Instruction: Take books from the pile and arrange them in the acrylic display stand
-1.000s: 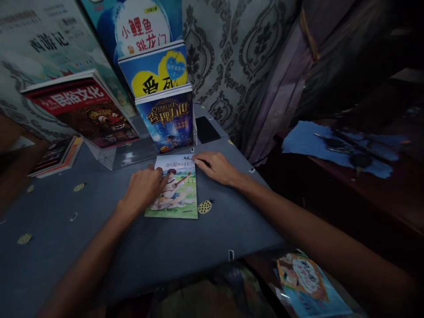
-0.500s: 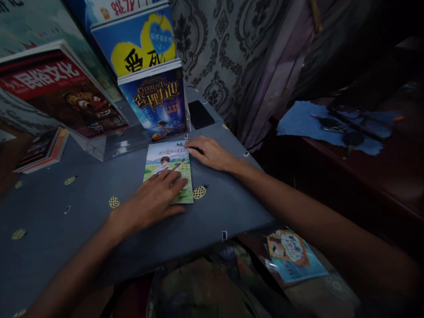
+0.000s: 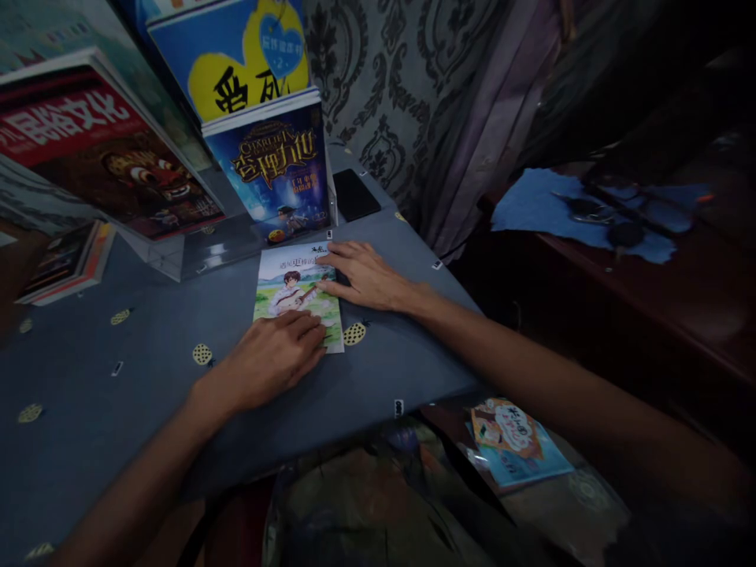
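A thin green picture book (image 3: 292, 287) with a guitar-playing figure on its cover lies flat on the grey-blue tablecloth (image 3: 147, 394). My left hand (image 3: 272, 358) rests palm down on the book's near edge, fingers stretched over its lower corner. My right hand (image 3: 360, 276) lies flat on the book's right edge and upper corner, fingers spread. Neither hand holds anything.
Behind the book a clear stand (image 3: 201, 252) props up a dark blue book (image 3: 277, 173), a blue and yellow book (image 3: 236, 55) and a red book (image 3: 100, 150). A black phone (image 3: 355, 194) lies by the curtain. A stack of books (image 3: 64, 264) sits left. A blue booklet (image 3: 513, 441) lies below the table edge.
My left hand slid from the book's middle down to its near edge. My right hand moved from the top corner further onto the book's right side. The view tilted downward.
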Tool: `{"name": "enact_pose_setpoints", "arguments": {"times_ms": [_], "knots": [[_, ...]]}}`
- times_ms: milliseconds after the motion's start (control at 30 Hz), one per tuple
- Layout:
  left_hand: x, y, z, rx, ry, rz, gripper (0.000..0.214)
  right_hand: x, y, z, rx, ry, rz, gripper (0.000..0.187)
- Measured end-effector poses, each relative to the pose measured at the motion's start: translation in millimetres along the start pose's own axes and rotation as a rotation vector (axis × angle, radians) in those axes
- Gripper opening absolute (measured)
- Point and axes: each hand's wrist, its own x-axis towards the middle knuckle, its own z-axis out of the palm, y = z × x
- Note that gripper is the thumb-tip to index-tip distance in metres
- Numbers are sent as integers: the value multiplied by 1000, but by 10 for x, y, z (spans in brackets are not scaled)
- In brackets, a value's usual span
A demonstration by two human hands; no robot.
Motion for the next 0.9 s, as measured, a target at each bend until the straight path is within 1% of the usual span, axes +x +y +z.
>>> {"name": "enact_pose_setpoints", "arguments": {"times_ms": [167,367,500,633,767,867,900], "knots": [[-11,0,-13,-21,20,-11,35,-42,-62,-12,5,-58,-3,72],[-26,2,31,-58,50,-17,31,-89,-61,-2,41,-132,-10,86],[-46,-24,53,-71,67,-20,28,-126,-29,-9,101,-217,-33,102],[-71,-76,51,-136,108,-19,30,-175,-79,-35,114,-310,-35,118],[-78,-141,72,-263,181,-32,30,-210,-144,-49,105,-336,-44,125],[-57,-221,164,-358,270,-31,29,-210,-155,-59,97,-346,-40,127],[-47,-256,212,-356,299,-58,29,-207,-155,-63,98,-352,-39,127]]}}
